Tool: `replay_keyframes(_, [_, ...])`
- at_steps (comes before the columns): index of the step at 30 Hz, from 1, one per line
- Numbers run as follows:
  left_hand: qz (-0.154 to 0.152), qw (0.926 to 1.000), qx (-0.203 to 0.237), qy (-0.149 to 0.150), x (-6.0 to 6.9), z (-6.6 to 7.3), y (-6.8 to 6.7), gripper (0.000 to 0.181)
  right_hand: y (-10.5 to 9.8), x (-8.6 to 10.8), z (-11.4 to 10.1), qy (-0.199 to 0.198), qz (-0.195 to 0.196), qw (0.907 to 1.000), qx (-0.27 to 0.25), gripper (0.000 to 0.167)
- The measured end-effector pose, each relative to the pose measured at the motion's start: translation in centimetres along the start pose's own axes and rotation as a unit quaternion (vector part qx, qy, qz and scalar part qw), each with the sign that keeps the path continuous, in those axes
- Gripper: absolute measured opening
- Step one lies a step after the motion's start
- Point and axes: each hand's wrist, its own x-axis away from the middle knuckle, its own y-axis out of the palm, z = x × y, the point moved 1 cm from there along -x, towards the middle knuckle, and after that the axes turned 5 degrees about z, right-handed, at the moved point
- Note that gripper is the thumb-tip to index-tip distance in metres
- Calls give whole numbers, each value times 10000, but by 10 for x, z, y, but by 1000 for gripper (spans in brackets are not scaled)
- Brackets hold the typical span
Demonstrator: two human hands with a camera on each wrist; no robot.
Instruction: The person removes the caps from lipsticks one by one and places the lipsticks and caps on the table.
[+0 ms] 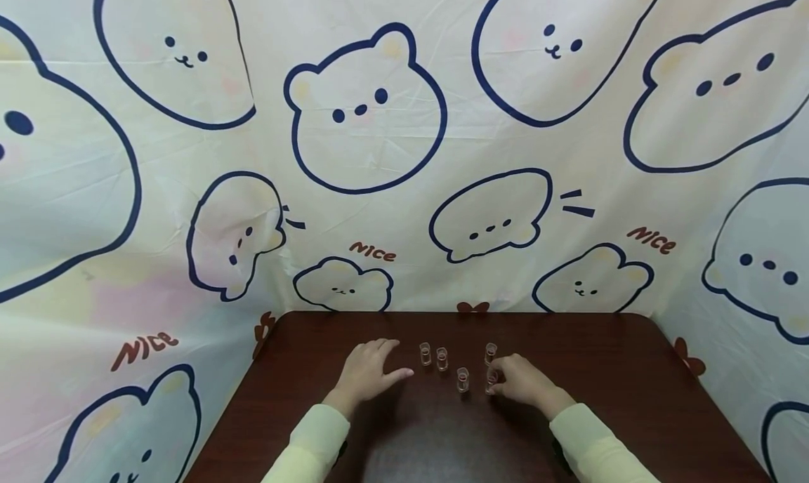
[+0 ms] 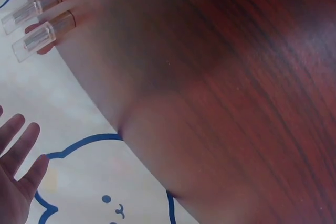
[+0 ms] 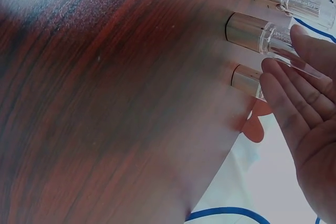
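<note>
Several small clear tubes with brownish-looking bases stand upright on the table. My right hand pinches the nearest right-hand clear tube between thumb and fingers; its base appears to touch the tabletop. Just behind that one stands another tube, partly hidden by the fingers in the right wrist view. A third tube is just left of the right hand. Toward the left, a pair of tubes stands side by side. My left hand hovers left of this pair, its fingers spread and holding nothing.
The dark red-brown wooden table carries everything. A pale cloth with cartoon bear outlines hangs behind the table's far edge and along both sides.
</note>
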Motion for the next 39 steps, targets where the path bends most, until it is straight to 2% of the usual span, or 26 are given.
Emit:
replay_keyframes(8, [6, 10000, 27, 75, 6, 3, 3, 65, 0, 2, 2, -72, 105, 9997, -219, 12])
replay_keyframes(16, [68, 9999, 36, 123, 11, 3, 4, 64, -3, 6, 4, 36, 170, 9976, -671, 11])
replay_keyframes(23, [85, 9998, 128, 124, 14, 3, 4, 61, -9, 8, 5, -97, 369, 9951, -916, 14])
replay_keyframes(31, [43, 9993, 357, 69, 18, 3, 4, 68, -13, 12, 4, -134, 562, 9884, -1408, 18])
replay_keyframes(39, [356, 9975, 600, 95, 23, 6, 5, 66, -18, 16, -1, 144, 629, 9785, -1956, 30])
